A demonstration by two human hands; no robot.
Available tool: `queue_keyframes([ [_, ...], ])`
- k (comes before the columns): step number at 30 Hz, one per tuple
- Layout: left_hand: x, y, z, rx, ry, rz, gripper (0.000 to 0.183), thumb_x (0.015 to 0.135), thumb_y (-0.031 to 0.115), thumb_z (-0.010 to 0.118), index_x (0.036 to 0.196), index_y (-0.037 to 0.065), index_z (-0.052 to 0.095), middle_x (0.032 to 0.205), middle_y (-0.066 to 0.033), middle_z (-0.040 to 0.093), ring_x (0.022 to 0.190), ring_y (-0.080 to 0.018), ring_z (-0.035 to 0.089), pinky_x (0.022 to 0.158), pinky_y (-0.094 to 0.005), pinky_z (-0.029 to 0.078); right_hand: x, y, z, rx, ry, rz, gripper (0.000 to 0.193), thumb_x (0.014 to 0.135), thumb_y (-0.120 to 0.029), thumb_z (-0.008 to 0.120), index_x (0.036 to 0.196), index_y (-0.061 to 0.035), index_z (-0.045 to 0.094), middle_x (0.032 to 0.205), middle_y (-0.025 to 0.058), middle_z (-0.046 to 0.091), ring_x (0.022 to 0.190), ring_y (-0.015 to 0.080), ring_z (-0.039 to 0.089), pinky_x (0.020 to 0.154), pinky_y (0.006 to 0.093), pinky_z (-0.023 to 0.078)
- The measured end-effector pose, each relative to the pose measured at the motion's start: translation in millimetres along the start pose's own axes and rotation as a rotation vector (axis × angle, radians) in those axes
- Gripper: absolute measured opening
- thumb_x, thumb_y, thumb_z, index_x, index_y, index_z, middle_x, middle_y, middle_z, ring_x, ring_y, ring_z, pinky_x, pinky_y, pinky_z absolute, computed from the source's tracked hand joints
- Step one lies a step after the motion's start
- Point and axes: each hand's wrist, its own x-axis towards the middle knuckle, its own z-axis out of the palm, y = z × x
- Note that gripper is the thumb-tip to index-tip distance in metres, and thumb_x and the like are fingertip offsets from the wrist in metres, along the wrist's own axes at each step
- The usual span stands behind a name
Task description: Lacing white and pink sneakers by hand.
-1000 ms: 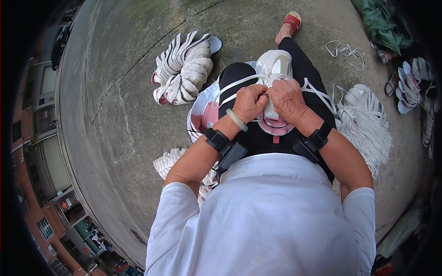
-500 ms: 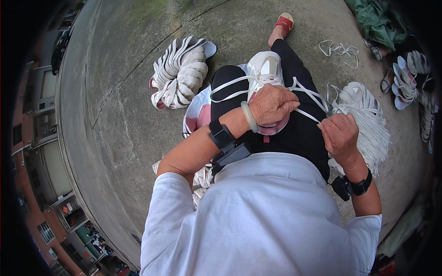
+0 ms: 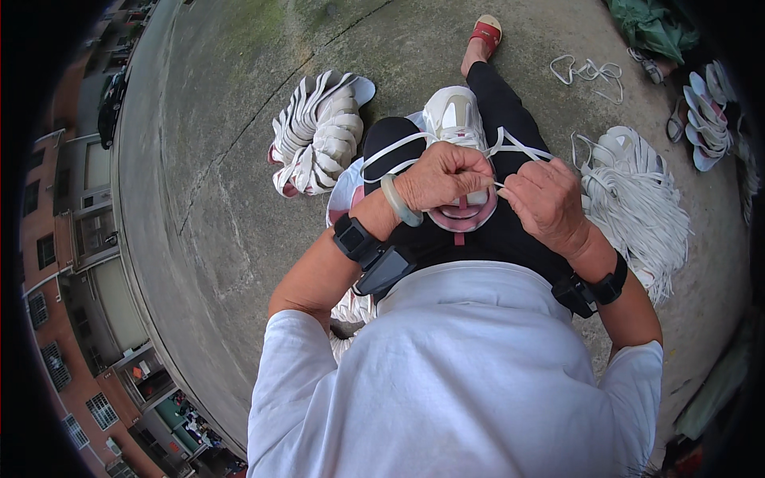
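A white and pink sneaker [image 3: 456,111] rests on my lap between my thighs, its toe pointing away from me. White shoelace loops spread out on both sides of it. My left hand [image 3: 448,179], above the shoe's opening, pinches the shoelace [image 3: 390,149] between thumb and fingers. Close on its right, my right hand [image 3: 544,197] is closed on the lace too, with a short length of it showing between the two hands. My fingers partly hide the shoe's tongue and upper eyelets.
A curved stack of white shoe uppers [image 3: 319,131] lies on the concrete to the left. Right of my leg sits a pile of white laces [image 3: 637,211] with a shoe part. Loose laces [image 3: 587,73] lie farther out, near a green bag [image 3: 653,28] and more shoe parts [image 3: 707,131].
My right hand has come left and up to meet my left hand, shortening the lace stretch between them. My left hand has shifted slightly left and down, uncovering more of the shoe's upper.
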Motion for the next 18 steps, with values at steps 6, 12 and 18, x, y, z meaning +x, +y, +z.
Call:
queue_keyframes([
  [6,-14,-27,-17,1.107,0.599,0.374,0.008,0.067,0.006,0.062,0.074,0.005,0.058,0.071,-0.0106,0.057,0.064,-0.0288,0.056,0.056,-0.0332,0.045,-8,12,53,0.344,-0.177,0.445,0.020,0.072,-0.017,0.063,0.072,-0.0057,0.047,0.067,0.0089,0.053,0.062,0.0263,0.054,0.056,0.0357,0.041],
  [12,-7,-44,-8,1.268,0.550,0.413,0.014,0.061,0.012,0.060,0.073,0.006,0.058,0.105,-0.0090,0.051,0.102,-0.0305,0.043,0.085,-0.0451,0.032,-11,18,72,0.424,-0.264,0.658,0.026,0.072,-0.024,0.064,0.071,-0.0070,0.044,0.057,0.0063,0.051,0.055,0.0258,0.053,0.052,0.0362,0.041],
  [18,-6,-38,-4,1.477,0.504,0.333,0.017,0.061,0.010,0.060,0.076,0.004,0.059,0.113,-0.0123,0.046,0.109,-0.0346,0.040,0.088,-0.0470,0.030,-12,19,72,0.420,-0.280,0.663,0.026,0.071,-0.024,0.065,0.071,-0.0078,0.044,0.057,0.0059,0.052,0.053,0.0248,0.053,0.052,0.0353,0.041],
])
